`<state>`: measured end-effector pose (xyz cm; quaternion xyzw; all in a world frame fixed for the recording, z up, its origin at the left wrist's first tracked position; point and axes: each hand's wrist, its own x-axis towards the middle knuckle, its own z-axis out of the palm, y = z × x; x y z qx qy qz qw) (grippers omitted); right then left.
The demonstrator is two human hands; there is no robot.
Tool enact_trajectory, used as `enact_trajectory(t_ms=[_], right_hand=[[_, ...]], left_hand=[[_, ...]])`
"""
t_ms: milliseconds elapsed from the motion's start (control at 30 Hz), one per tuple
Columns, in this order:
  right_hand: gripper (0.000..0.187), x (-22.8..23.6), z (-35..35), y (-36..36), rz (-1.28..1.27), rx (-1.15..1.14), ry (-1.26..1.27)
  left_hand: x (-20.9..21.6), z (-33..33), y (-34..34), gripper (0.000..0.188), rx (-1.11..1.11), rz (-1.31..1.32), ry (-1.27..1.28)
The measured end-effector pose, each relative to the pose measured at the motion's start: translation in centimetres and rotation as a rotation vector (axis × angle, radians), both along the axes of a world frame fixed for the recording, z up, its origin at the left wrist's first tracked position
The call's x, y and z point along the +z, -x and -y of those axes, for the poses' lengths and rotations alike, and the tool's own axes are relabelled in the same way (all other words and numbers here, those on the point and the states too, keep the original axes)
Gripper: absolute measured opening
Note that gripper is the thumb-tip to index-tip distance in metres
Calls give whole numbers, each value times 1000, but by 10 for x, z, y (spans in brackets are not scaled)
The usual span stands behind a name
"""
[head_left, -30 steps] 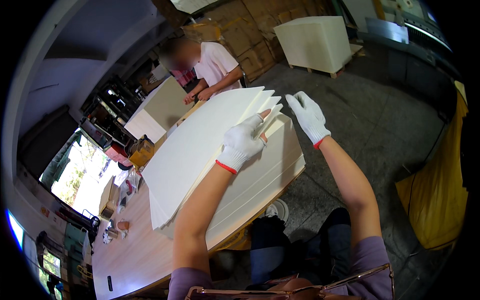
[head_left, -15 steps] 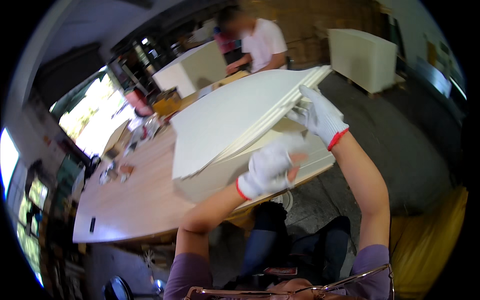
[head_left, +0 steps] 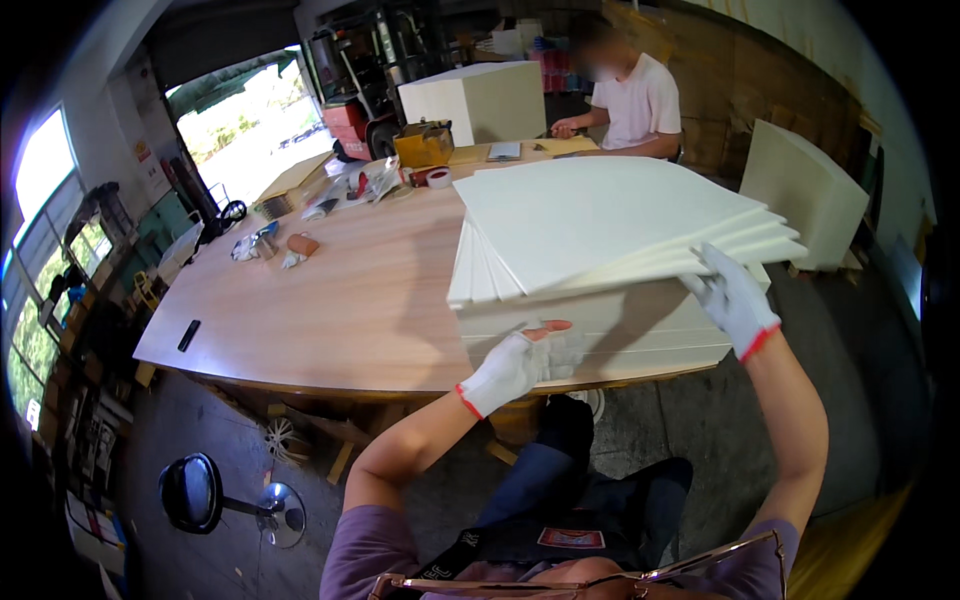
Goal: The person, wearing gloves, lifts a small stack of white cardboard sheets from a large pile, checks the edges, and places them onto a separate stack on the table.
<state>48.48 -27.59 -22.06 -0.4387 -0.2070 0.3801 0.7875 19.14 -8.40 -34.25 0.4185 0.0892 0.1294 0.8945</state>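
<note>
A tall stack of white sheets [head_left: 600, 335] stands at the near right of the table. On top, several thick, foam-like white sheets [head_left: 610, 215] lie fanned out, their near right edges raised above the stack. My right hand [head_left: 735, 298], in a white knit glove with a red cuff, grips these sheets at their near right edge; some of its fingers are hidden under them. My left hand [head_left: 525, 365], gloved alike with bare skin showing at the fingers, is open in front of the stack's near side. Its fingers are somewhat blurred and hold nothing.
The wood-toned table [head_left: 330, 320] bears a black phone-like object [head_left: 189, 335], a tape roll [head_left: 439, 178] and a yellow box [head_left: 424, 145]. A co-worker [head_left: 640, 100] sits across it. A black stool [head_left: 190, 493] stands at the lower left; a forklift [head_left: 365, 90] is behind.
The raised, bowed sheets have come down and now lie flatter and fanned on the stack. My left hand has dropped beside the stack; my right still grips the edge. My view has turned.
</note>
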Motion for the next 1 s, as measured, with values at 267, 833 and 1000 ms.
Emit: enact_trajectory(t_ms=[267, 833, 1000], right_hand=[[45, -10, 161, 29, 56, -216, 218], [35, 0, 82, 75, 227, 89, 129], [33, 17, -79, 199, 325, 490, 154]], left_hand=[[67, 16, 58, 70, 170, 138, 220], [30, 59, 218, 40, 884, -245, -447], [-17, 74, 335, 34, 1257, -67, -208]])
